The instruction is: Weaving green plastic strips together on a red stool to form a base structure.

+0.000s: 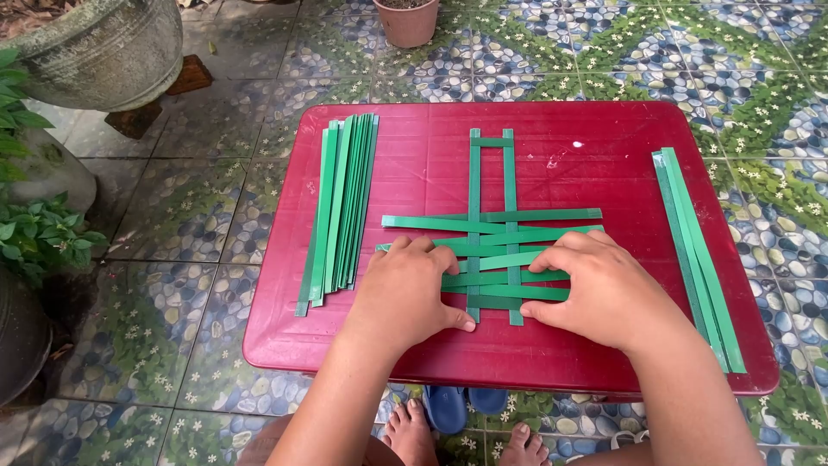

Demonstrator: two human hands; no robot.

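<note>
On a low red table (414, 138) lies a partly woven lattice of green strips (493, 226): two long upright strips crossed by several horizontal ones. My left hand (405, 289) presses flat on the left ends of the lower horizontal strips, thumb at the bottom of the left upright. My right hand (599, 289) presses on their right ends, fingers pointing toward the centre. Both hands rest on the weave with fingers together and grip nothing.
A thick bundle of loose green strips (338, 211) lies on the table's left side, a smaller bundle (697, 250) along the right edge. Large stone pot (103, 52), small clay pot (407, 19) and plants (34, 233) stand on the patterned tile floor. Bare feet and blue sandals (453, 410) below the table.
</note>
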